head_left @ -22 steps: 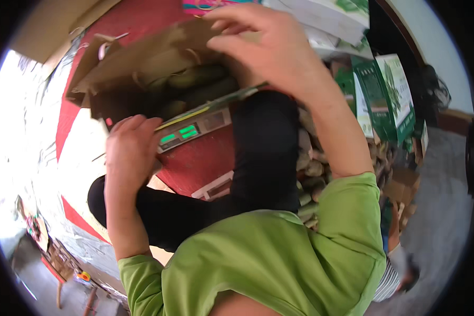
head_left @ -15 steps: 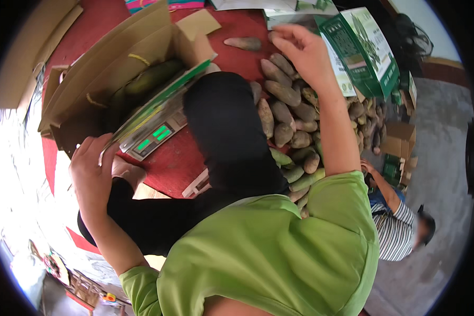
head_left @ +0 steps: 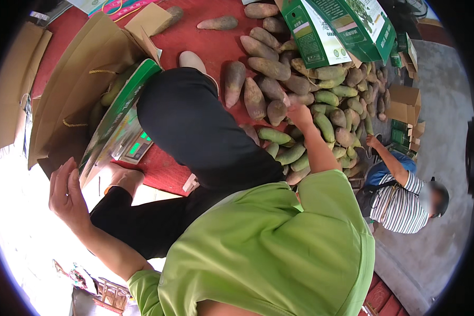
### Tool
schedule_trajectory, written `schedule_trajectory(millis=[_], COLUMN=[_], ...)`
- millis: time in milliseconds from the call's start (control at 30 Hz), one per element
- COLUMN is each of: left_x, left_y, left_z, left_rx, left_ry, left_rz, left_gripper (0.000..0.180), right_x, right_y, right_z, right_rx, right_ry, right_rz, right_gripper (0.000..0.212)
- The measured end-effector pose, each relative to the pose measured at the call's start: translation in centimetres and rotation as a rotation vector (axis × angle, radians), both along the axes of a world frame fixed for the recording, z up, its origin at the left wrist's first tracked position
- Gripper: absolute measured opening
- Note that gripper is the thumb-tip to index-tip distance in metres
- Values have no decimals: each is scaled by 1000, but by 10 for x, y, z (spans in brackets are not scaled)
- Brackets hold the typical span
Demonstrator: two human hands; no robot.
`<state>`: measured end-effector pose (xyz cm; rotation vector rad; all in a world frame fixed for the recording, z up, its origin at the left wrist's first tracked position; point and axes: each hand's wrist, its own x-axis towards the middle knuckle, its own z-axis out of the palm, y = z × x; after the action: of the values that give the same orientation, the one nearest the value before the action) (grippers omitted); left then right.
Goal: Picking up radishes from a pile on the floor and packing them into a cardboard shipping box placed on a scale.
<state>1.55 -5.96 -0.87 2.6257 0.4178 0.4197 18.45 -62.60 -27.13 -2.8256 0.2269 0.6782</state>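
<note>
My right hand (head_left: 301, 117) reaches into a heap of long green and purplish radishes (head_left: 325, 126). Its blurred fingers are beside a dark radish (head_left: 277, 112) at the heap's near left; whether they grip one is unclear. On the left, my left hand (head_left: 69, 199) is raised with its fingers stretched out and nothing in them. It hovers by the near corner of an upright cardboard box (head_left: 84, 68). Several radishes (head_left: 110, 97) lie inside this box, partly hidden by its walls. The box rests by a digital scale (head_left: 134, 147) with a lit green display, largely covered by the box.
Green and white cartons (head_left: 347, 31) stand at the far right of the heap. Loose radishes (head_left: 217, 23) lie on the red mat (head_left: 195, 39). My black-clad knee (head_left: 195, 110) rises between box and heap. To the right, a person in a striped shirt (head_left: 400, 208) reaches toward the heap.
My right hand has come nearer, from the heap's far end to its middle left. My left hand has lifted away from the box corner. The view has shifted, and the other person appears closer.
</note>
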Motion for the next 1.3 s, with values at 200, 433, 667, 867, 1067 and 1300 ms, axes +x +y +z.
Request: schedule_trajectory(millis=[200, 433, 667, 867, 1067, 1300], left_x=[0, -6, 2, 8, -1, -4], left_y=[3, -1, -14, -14, -20, -8], left_z=[-4, 6, 16, 16, 20, 19], left_rx=[56, 91, 232, 286, 302, 288], left_ry=[-29, -58, -38, -93, -97, -126], left_rz=[-1, 52, -63, -175, -162, -150], left_gripper=[13, 12, 14, 25, 27, 25], right_x=[-67, -107, -129, -73, 15, 92], right_y=[-18, -3, -18, 18, 69, 141], right_z=[-39, -84, -125, -5, 101, 254], right_rx=[-3, 115, 365, 453, 247, 717], right_ry=[179, 517, 535, 318, -122, -612], right_rz=[205, 59, -209, -260, 122, 134], right_gripper=[28, 43, 23, 41, 52, 49])
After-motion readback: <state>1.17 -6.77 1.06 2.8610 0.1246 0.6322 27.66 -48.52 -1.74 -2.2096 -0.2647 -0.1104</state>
